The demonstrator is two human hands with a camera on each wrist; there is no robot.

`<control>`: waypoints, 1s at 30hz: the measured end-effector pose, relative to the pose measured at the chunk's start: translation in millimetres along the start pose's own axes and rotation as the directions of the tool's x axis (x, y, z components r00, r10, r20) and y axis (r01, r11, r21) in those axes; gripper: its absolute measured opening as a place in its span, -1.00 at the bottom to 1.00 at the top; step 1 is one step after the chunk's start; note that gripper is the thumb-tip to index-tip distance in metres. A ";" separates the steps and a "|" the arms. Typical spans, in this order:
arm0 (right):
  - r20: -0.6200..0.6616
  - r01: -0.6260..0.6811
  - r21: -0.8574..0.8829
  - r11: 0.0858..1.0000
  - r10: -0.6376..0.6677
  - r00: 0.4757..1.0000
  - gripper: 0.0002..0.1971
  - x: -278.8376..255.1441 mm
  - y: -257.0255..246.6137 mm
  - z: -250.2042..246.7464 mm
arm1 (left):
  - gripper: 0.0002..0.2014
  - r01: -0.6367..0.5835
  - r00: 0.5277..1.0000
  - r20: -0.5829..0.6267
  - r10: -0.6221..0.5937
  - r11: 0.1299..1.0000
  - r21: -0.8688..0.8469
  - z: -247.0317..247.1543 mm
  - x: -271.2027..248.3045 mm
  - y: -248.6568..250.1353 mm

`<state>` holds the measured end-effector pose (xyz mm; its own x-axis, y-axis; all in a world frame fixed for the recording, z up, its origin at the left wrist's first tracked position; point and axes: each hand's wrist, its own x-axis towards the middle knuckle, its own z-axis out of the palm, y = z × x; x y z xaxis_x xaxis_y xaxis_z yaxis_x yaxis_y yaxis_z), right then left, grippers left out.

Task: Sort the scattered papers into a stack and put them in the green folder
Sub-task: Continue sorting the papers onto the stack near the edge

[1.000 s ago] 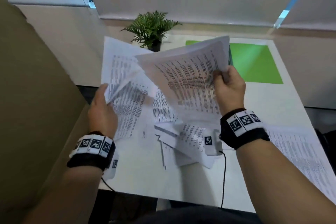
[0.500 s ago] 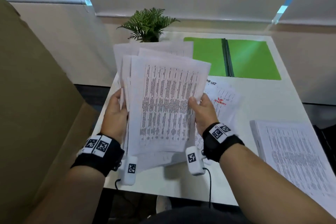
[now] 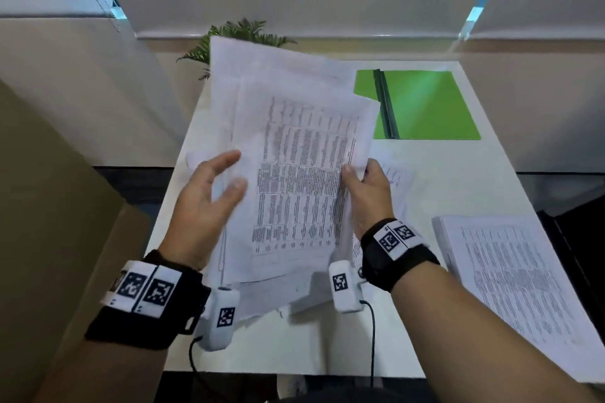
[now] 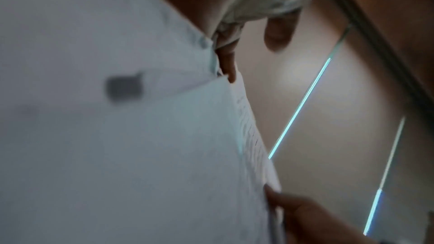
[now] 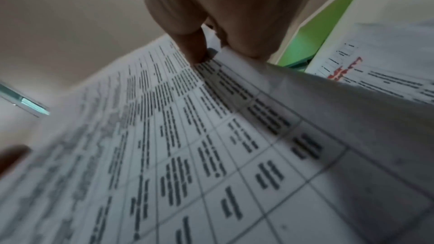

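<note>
A loose bundle of printed papers is held up over the white table, sheets fanned and uneven. My right hand grips its right edge, thumb on the top sheet. My left hand is beside the bundle's left edge, fingers spread and relaxed; one fingertip touches the paper edge. The green folder lies open at the back right, its left leaf partly hidden by the bundle. A sheet with red print lies on the table under my right hand.
A thick stack of printed pages lies at the table's right edge. A small potted plant stands at the back, behind the raised papers. A brown surface is close on the left.
My left hand has let go of the bundle and opened beside its left edge. The bundle has risen and tilted right, now covering part of the folder.
</note>
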<state>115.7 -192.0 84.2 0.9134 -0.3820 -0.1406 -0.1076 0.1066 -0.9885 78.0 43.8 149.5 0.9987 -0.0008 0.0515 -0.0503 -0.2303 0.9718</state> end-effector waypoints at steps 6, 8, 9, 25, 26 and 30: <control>-0.182 -0.153 -0.447 0.881 0.078 0.980 -0.81 26.6 42.8 -40.5 | -0.44 0.213 0.977 -0.123 -0.175 0.831 0.514 -9.3 -1.1 -64.1; -0.335 -0.364 -0.644 0.673 0.180 0.925 -0.59 30.5 59.6 -61.2 | -0.47 0.172 0.985 -0.117 -0.128 0.780 0.602 -14.0 -3.9 -66.5; -0.402 -0.472 -0.672 0.571 0.253 0.880 -0.47 30.2 66.8 -68.2 | -0.48 0.112 0.992 -0.110 -0.054 0.769 0.629 -16.8 -4.7 -64.0; -0.342 -0.244 -0.699 0.673 -0.015 0.939 -0.94 24.2 53.3 -73.0 | -0.53 0.174 0.970 -0.197 -0.141 0.971 0.162 -2.7 1.9 -61.1; -0.329 -0.197 -0.718 0.667 -0.076 0.941 -0.94 22.5 45.2 -73.0 | -0.54 0.234 0.963 -0.178 -0.203 0.956 0.176 5.1 0.8 -76.2; -0.307 -0.074 -0.719 0.691 -0.220 0.926 -0.96 15.5 12.8 -75.6 | -0.50 0.436 0.899 -0.130 -0.417 0.876 0.206 28.5 -9.5 -123.5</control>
<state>98.9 -265.9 65.1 0.7492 -0.6587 0.0696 -0.4247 -0.5584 -0.7126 75.1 44.4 22.4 0.9178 0.2220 -0.3292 0.3938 -0.4028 0.8262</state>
